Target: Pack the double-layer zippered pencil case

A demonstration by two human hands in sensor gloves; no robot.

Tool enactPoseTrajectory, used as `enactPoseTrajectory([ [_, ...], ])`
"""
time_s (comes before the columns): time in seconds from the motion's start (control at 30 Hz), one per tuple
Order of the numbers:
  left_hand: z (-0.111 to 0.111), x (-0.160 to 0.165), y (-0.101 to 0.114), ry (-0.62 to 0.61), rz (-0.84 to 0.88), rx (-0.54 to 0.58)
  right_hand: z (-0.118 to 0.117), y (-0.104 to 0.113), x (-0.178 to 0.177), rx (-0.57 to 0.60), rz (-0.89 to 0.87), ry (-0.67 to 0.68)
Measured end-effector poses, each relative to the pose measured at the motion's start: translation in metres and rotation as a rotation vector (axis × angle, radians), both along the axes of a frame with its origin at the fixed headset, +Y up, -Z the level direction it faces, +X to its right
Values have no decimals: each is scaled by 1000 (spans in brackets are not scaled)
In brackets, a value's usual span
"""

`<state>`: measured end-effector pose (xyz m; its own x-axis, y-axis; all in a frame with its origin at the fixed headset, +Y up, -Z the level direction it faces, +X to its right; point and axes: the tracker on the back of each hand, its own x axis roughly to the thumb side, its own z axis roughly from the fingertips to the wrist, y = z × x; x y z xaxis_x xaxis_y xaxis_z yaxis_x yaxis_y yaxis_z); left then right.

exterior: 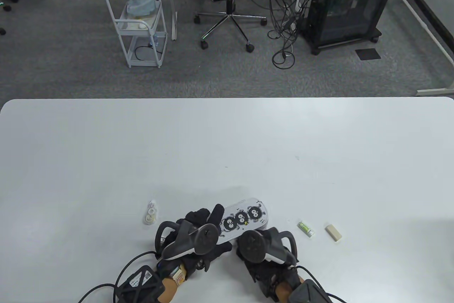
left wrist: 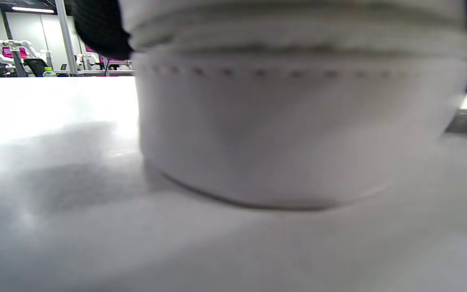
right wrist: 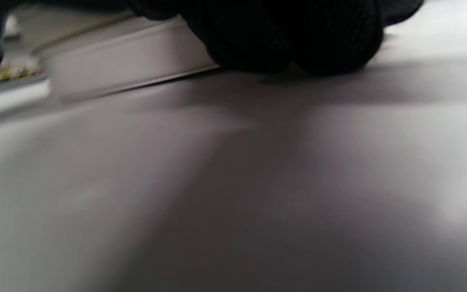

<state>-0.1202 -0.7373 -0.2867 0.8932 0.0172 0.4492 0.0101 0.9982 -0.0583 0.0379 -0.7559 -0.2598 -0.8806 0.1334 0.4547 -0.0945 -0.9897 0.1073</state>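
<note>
Your white fabric pencil case printed with three black fuzzy creatures (exterior: 244, 219) lies flat near the front edge of the white table (exterior: 227, 147), angled up to the right. Your left hand (exterior: 198, 235) grips its left end, fingers (exterior: 216, 214) curled over the top face. Your right hand (exterior: 264, 246) rests at the case's near right edge; how its fingers lie cannot be told. Left of the case sits a small clear correction-tape dispenser (exterior: 151, 212). To the right lie a small green-and-white tube (exterior: 305, 229) and a beige rectangular eraser (exterior: 333, 232), just apart.
</note>
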Motion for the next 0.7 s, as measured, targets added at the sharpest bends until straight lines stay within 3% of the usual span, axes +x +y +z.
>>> enactPoseTrajectory([
  [0.07,1,-4,2,-9,45,-54,3,1,-1,60,40,1],
  [0.17,3,-7,7,-60,123,-95,-4,-2,12,-4,8,-46],
  [0.23,4,-6,12,-80,137,-80,-8,-1,22,24,39,-69],
  [0.33,4,-4,20,-82,91,64,-15,1,41,80,59,-127],
  [0.43,2,-6,20,-59,-103,274,-21,1,53,40,3,-180],
  [0.47,-1,-8,18,-71,-141,297,-22,1,54,42,-2,-188],
  [0.53,-9,-13,11,-136,-128,221,-22,2,54,53,-26,-180],
  [0.6,-6,-15,8,-228,20,157,-20,2,49,52,-52,-137],
  [0.7,5,-7,15,-402,-22,218,-20,2,45,67,-20,-74],
])
